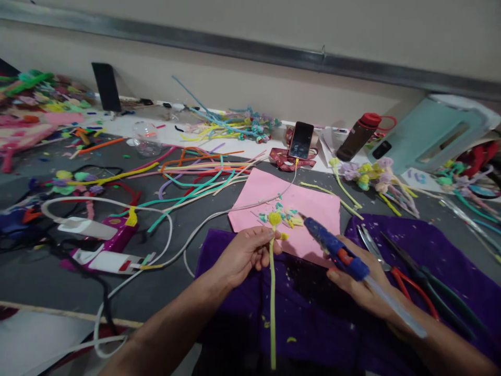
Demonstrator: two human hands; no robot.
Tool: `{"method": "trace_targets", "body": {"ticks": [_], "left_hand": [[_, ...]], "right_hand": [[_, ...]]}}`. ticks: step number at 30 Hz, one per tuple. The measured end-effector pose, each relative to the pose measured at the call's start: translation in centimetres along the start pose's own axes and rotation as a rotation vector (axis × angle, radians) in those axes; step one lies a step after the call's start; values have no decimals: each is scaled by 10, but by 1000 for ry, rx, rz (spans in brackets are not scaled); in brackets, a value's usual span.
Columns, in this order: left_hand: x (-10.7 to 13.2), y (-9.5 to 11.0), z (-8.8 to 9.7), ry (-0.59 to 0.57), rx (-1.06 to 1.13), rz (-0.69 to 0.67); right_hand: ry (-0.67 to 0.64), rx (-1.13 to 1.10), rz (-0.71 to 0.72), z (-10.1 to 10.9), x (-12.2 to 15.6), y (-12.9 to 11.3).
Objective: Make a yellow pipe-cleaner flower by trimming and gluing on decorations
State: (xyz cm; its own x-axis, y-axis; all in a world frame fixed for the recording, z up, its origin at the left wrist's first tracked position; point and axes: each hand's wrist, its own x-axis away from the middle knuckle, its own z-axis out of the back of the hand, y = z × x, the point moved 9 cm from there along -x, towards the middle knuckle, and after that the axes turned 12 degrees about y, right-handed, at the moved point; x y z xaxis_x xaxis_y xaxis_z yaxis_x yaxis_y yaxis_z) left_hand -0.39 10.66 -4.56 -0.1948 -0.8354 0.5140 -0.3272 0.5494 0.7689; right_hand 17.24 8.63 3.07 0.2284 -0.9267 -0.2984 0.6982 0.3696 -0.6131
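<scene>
Between thumb and fingers, my left hand (248,253) pinches a yellow pipe cleaner (273,308). Its coiled, bud-like head (275,219) points up and its long stem hangs down. My right hand (362,279) is wrapped round a blue glue gun (336,248), with a translucent glue stick (395,305) sticking out of its rear. The nozzle points up and left, apart from the yellow head. Beneath both lies a pink sheet (254,193) with small green, yellow and pink clippings (289,216) on it. A purple cloth (230,256) lies under the sheet's near edge.
Red-handled cutters (415,292) and dark green pliers (434,292) lie right of my right hand. A white cable (219,213) crosses the sheet to a phone (301,140). Loose pipe cleaners (195,177), a purple power strip (121,235), a bottle (358,138) and finished flowers (368,175) stand around.
</scene>
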Motion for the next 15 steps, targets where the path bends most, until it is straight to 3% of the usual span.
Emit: {"method": "trace_targets", "body": {"ticks": [6, 10, 15], "left_hand": [[1, 9, 7, 55, -6, -48], [4, 15, 8, 85, -38, -104], [7, 15, 6, 69, 0, -89]], "right_hand": [[22, 535, 78, 3, 10, 23], [-68, 700, 75, -5, 28, 39], [-6, 710, 248, 10, 18, 4]]}}
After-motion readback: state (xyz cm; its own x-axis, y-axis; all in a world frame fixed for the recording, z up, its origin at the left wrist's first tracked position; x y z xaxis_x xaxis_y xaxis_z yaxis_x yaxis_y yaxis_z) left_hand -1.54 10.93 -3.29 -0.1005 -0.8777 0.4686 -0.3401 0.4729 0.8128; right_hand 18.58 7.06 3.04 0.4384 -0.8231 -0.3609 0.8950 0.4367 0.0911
